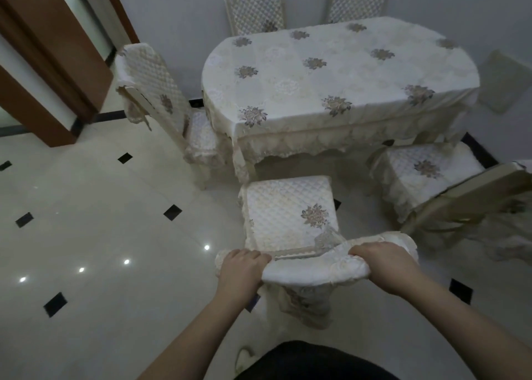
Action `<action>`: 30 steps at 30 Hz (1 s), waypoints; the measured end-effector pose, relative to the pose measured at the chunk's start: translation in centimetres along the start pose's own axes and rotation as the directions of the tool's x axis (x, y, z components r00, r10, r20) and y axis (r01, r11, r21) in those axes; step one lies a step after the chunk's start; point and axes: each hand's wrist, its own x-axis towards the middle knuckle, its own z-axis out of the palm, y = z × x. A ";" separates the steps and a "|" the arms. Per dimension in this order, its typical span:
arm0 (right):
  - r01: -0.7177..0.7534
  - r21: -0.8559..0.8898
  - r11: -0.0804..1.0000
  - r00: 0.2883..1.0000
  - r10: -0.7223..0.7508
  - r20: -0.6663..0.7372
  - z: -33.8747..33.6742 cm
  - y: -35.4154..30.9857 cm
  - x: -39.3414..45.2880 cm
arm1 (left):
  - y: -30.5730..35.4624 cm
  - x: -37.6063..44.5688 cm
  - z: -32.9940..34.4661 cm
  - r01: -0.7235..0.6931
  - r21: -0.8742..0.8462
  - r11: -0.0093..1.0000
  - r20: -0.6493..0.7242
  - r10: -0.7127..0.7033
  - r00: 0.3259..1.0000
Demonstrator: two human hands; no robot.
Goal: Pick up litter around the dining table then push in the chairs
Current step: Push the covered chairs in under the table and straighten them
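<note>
We've got both hands — left hand [241,267], right hand [387,267] — fingers clenched over the cream quilted chair's backrest top [313,267]; the oval cloth-covered bench [339,71] lies straight ahead — push forward.

No readable text, labels, brands, nos. or signs were visible anywhere; the tablecloth [339,71] & chair covers [288,210] carried only floral motifs, no lettering.

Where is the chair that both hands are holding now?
Low in the centre of the head view: the chair stands before the table, seat not yet under it, another chair to its right.
</note>
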 end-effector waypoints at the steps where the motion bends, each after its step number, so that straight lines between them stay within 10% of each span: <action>1: 0.004 0.026 1.000 1.000 -0.004 -0.005 -0.4 1.1 -0.2 | 1.0 0.6 0.3 0.009 -0.004 1.000 -0.002 -0.009 1.000; 14: 0.053 0.117 0.992 0.963 -0.020 -0.268 -0.8 7.1 3.1 | 3.7 7.6 0.7 0.120 0.063 0.991 0.068 -0.124 0.990; 30: 0.039 0.089 0.995 0.964 -0.013 -0.266 -2.1 13.1 8.3 | 4.7 14.3 2.1 0.097 0.098 0.990 0.085 -0.105 0.991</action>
